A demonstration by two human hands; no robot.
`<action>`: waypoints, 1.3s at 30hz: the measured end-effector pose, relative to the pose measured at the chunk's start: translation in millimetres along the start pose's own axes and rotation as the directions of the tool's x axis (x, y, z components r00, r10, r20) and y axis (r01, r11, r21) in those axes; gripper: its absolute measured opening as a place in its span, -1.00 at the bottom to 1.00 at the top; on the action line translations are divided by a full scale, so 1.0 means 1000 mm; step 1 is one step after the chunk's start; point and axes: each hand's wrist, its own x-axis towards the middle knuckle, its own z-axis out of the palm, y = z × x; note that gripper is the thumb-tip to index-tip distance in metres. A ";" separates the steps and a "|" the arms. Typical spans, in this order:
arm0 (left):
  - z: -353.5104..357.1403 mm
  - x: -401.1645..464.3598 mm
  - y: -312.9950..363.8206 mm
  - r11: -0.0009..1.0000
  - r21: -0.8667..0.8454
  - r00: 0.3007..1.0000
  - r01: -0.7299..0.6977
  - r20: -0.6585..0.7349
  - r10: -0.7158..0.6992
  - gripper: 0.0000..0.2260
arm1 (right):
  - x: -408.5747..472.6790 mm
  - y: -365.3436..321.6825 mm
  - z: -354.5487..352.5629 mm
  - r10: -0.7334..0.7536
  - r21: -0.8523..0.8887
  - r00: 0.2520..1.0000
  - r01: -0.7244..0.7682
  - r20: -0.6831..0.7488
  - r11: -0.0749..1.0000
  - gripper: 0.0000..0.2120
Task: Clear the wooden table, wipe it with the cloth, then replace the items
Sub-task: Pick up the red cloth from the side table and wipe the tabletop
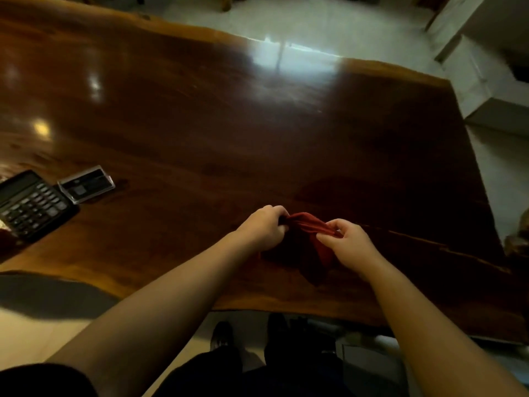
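Note:
A dark red cloth [310,239] hangs bunched between both hands just above the near part of the glossy wooden table [217,133]. My left hand [264,226] grips its left end in a closed fist. My right hand [350,245] pinches its right end between thumb and fingers. The lower part of the cloth drapes down onto the wood. A black calculator [30,204] lies at the table's left edge, with a clear plastic card holder [86,183] just right of it.
The table's near edge runs below my forearms, with my legs and dark shoes [221,335] on the pale floor beneath. Pale boxes or furniture [483,81] stand beyond the table's right corner. A brown object [518,239] pokes in at the right edge.

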 end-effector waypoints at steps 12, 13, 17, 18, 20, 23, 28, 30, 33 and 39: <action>0.024 0.068 -0.013 0.951 -0.014 0.928 0.310 -0.215 -0.305 -0.45 | 0.144 0.027 -0.012 -0.092 -0.330 0.996 0.084 -0.009 0.940 -0.49; 0.025 0.064 -0.021 0.944 0.004 0.914 0.328 -0.253 -0.317 -0.42 | 0.148 0.031 -0.007 -0.159 -0.373 0.987 0.136 -0.032 0.918 -0.49; 0.031 0.030 -0.060 0.901 0.159 0.867 0.403 -0.382 -0.321 -0.33 | 0.146 0.046 0.022 -0.370 -0.405 0.927 0.359 0.052 0.841 -0.50; 0.033 0.020 -0.070 0.883 0.195 0.856 0.427 -0.402 -0.325 -0.30 | 0.142 0.051 0.030 -0.381 -0.434 0.920 0.383 0.096 0.816 -0.44; 0.038 -0.001 -0.088 0.836 0.246 0.830 0.491 -0.425 -0.362 -0.22 | 0.140 0.061 0.047 -0.386 -0.536 0.906 0.416 0.174 0.735 -0.32; 0.043 -0.031 -0.116 0.774 0.286 0.796 0.566 -0.434 -0.422 -0.06 | 0.143 0.075 0.069 -0.374 -0.659 0.899 0.426 0.230 0.619 -0.23; 0.047 -0.074 -0.166 0.721 0.331 0.769 0.609 -0.469 -0.434 0.11 | 0.147 0.088 0.090 -0.421 -0.792 0.892 0.376 0.167 0.482 -0.24; 0.051 -0.089 -0.183 0.727 0.337 0.767 0.598 -0.502 -0.398 0.11 | 0.149 0.088 0.094 -0.445 -0.801 0.883 0.374 0.152 0.468 -0.26; 0.056 -0.105 -0.205 0.737 0.363 0.785 0.571 -0.503 -0.360 0.09 | 0.156 0.084 0.102 -0.456 -0.798 0.876 0.383 0.154 0.466 -0.28; 0.067 -0.114 -0.216 0.768 0.382 0.806 0.514 -0.521 -0.280 0.04 | 0.175 0.052 0.125 -0.513 -0.788 0.837 0.442 0.190 0.429 -0.29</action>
